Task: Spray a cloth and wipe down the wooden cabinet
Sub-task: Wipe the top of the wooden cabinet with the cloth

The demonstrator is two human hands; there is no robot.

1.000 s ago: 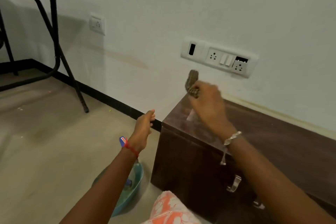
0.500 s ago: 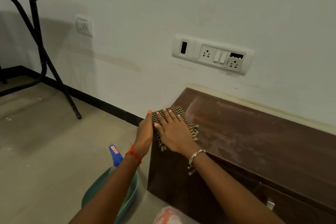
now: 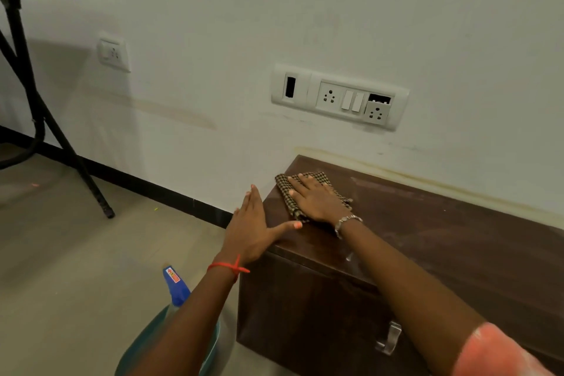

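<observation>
A dark wooden cabinet (image 3: 427, 241) stands against the white wall, its top dusty and streaked, a metal handle (image 3: 389, 337) on its front. On the wall above it is a white switch-and-socket panel (image 3: 338, 97). The right hand (image 3: 319, 200) lies flat, fingers spread, pressing a checked cloth (image 3: 293, 189) onto the cabinet top near its left rear corner. The left hand (image 3: 251, 227) is open and holds nothing, its palm against the cabinet's left edge and its thumb resting on the top. On the floor by the cabinet's left side sits a teal basin (image 3: 210, 351), largely hidden by the left forearm, with what looks like a blue spray bottle (image 3: 177, 285) standing in it.
</observation>
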